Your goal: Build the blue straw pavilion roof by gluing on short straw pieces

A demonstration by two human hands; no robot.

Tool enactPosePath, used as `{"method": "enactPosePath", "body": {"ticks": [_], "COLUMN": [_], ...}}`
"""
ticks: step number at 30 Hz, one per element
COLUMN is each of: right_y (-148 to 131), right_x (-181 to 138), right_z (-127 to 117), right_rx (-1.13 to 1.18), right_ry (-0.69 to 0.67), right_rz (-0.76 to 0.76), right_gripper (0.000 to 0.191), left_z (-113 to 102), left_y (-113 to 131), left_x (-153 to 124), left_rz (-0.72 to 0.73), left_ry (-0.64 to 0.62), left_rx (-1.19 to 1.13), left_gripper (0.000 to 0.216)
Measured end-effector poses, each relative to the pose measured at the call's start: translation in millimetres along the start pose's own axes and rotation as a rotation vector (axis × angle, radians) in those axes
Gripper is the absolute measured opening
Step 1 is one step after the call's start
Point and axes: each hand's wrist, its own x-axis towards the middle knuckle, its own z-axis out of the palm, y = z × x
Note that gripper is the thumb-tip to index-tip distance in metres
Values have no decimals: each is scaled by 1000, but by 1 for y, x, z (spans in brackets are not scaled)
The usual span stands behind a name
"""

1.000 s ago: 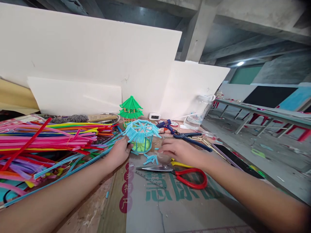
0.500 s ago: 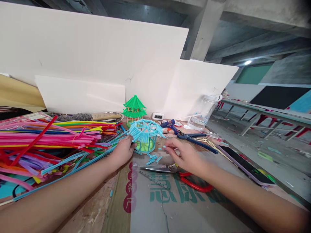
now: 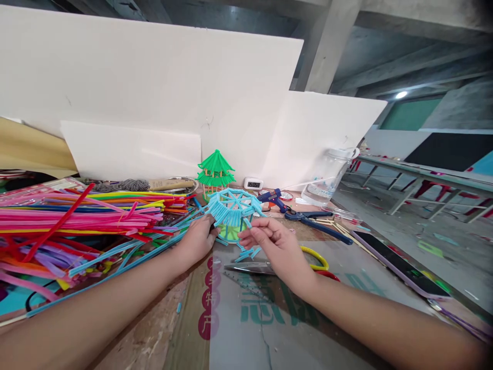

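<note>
Fingers [image 3: 246, 235] of right hand [image 3: 277, 245] pinch blue straw at pavilion [image 3: 233, 213] roof edge.

Your left hand [image 3: 198, 240] has the heap of coloured straws [image 3: 77, 226] pressed close on its outer side, so no room there. Ahead, the blue straw pavilion [image 3: 233, 210] stands between both hands, with the green pavilion [image 3: 215, 170] and the white boards [image 3: 154, 97] walling off the back. Just under your right hand [image 3: 275, 246] lie the scissors [image 3: 265, 267] and loose blue straw bits [image 3: 248, 253]. To the right, the pliers [image 3: 316, 222], glue gun [image 3: 274, 198], bottle [image 3: 325, 177] and phone [image 3: 400, 264] crowd the edge. Nearer you, the flat cardboard [image 3: 277, 329] on the surface lies open between your forearms.
</note>
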Motion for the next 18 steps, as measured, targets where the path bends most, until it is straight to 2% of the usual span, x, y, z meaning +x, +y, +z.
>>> {"method": "enactPosePath", "body": {"ticks": [6, 14, 18], "right_y": [2, 9, 11], "right_x": [5, 13, 15], "right_z": [-6, -4, -4], "right_rx": [0, -47, -40], "right_ry": [26, 47, 52], "right_rz": [68, 24, 50], "right_gripper": [29, 29, 29], "left_z": [-3, -6, -6], "left_y": [2, 12, 14], "left_x": [0, -3, -4], "left_rz": [59, 77, 83], "left_ry": [21, -23, -30], "left_rx": [-81, 124, 140], "left_gripper": [12, 13, 12]}}
